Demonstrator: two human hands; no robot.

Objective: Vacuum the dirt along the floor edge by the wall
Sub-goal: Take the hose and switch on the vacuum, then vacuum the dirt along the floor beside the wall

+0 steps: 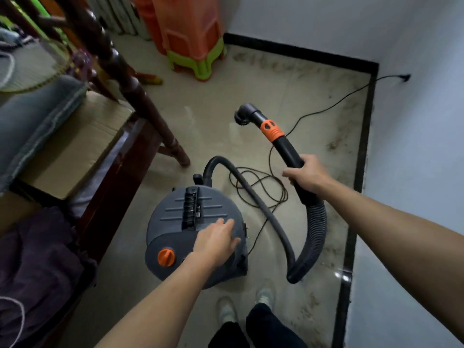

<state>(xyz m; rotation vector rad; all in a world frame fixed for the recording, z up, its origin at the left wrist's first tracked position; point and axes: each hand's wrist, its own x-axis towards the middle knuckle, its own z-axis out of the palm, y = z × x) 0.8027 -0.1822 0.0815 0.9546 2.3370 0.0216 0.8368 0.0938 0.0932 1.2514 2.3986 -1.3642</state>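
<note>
Under right hand [307, 175], hose [288, 151] partly hidden.

A grey drum vacuum cleaner [180, 222] with an orange knob [166, 257] on its lid stands upright on the pale tiled floor [213, 101], a left hand [217, 241] resting flat on its top. Its black hose [313, 237] leaves the far side of the vacuum cleaner, loops to the right of it and rises into a rigid black tube [288, 151] with an orange collar [271, 129], gripped by a right hand [307, 175]. The round nozzle [242, 116] at the tip, beyond the vacuum cleaner, faces downward. Brown dirt [336, 144] streaks the floor edge to the right of the vacuum cleaner, along the black skirting [364, 136] of the white wall [414, 146].
</note>
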